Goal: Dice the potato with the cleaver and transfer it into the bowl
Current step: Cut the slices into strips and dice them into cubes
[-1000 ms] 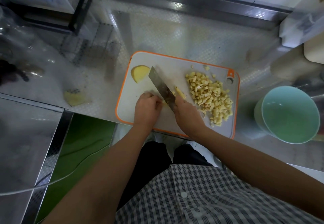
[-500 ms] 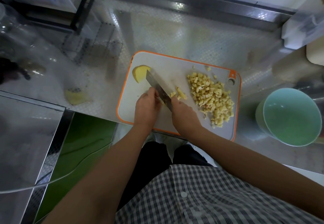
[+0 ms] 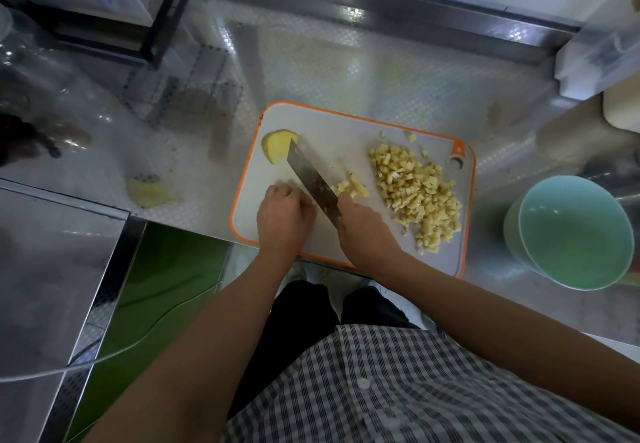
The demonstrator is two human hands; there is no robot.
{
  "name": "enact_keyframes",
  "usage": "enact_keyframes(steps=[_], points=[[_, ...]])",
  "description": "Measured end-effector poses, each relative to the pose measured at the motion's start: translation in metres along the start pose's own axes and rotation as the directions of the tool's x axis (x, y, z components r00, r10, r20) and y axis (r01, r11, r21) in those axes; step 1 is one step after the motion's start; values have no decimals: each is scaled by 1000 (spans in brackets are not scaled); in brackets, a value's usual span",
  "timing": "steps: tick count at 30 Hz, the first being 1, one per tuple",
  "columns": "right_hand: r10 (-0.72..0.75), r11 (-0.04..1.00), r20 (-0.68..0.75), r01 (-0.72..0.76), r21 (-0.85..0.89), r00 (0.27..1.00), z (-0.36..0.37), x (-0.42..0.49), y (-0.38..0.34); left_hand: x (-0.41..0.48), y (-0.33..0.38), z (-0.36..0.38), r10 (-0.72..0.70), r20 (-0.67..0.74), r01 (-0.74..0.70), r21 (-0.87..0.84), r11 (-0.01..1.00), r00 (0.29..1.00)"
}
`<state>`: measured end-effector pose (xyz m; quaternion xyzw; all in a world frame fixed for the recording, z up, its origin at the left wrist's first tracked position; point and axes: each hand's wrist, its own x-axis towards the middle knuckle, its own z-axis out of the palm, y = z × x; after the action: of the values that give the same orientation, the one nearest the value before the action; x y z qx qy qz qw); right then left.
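Note:
A white cutting board with an orange rim lies on the steel counter. My right hand grips the cleaver, its blade slanting up to the left. My left hand is curled just left of the blade, pressing down on potato strips that it mostly hides. A few fresh cubes lie right of the blade. A large heap of diced potato covers the board's right side. An uncut potato piece rests at the board's far left corner. The empty pale-green bowl stands right of the board.
A potato scrap lies on the counter left of the board. A black wire rack stands at the far left. White containers sit at the far right. The counter's near edge runs just below the board.
The cleaver has stepped leftward along the strips, leaving a few more cubes to its right. My left hand has stayed curled beside the blade.

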<state>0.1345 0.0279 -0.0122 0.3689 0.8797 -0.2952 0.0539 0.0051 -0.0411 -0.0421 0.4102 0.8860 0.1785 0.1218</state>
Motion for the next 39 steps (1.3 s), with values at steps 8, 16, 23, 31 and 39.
enact_keyframes(steps=[8, 16, 23, 31, 39], points=[[76, 996, -6, -77, -35, 997, 13, 5, -2, 1, -1, 0, 15, -20, -15, 35, 999, 1000], [50, 990, -114, -35, 135, 992, -1, 7, 5, -3, -8, -6, -11, -21, 11, -26, 1000, 1000], [183, 941, -207, -110, 318, 961, -31, 6, 26, 10, 12, -9, 162, -43, -164, -41, 986, 986], [306, 897, -243, -194, 396, 920, -53, -9, 62, 50, 69, 8, 517, 212, -552, 163, 818, 829], [326, 889, -217, -220, 401, 920, -53, -6, 73, 68, 81, 5, 489, 432, -649, 415, 637, 757]])
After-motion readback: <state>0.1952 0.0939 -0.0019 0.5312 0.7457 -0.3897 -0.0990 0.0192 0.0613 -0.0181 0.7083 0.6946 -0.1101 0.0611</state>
